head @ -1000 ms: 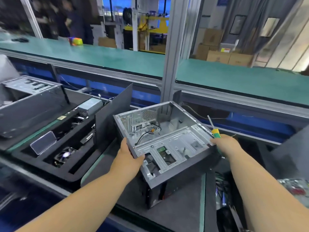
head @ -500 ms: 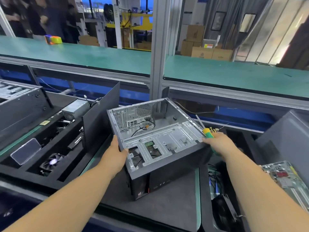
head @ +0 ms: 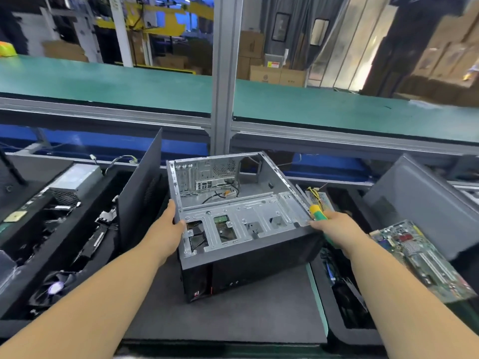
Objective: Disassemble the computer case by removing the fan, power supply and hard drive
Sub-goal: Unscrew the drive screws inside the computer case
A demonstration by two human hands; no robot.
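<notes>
Lying open side up on the dark grey counter mat (head: 233,314), the black-and-silver metal computer case (head: 241,216) looks mostly gutted; a drive seems left under its bracket. The left hand (head: 169,229) grips its near-left edge; the right hand (head: 334,226), curled round a green-and-yellow screwdriver (head: 317,212), steadies the near-right corner.

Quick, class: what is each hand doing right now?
Left hand: grips the case at its left edge.
Right hand: holds a screwdriver, against the case's right edge.
</notes>
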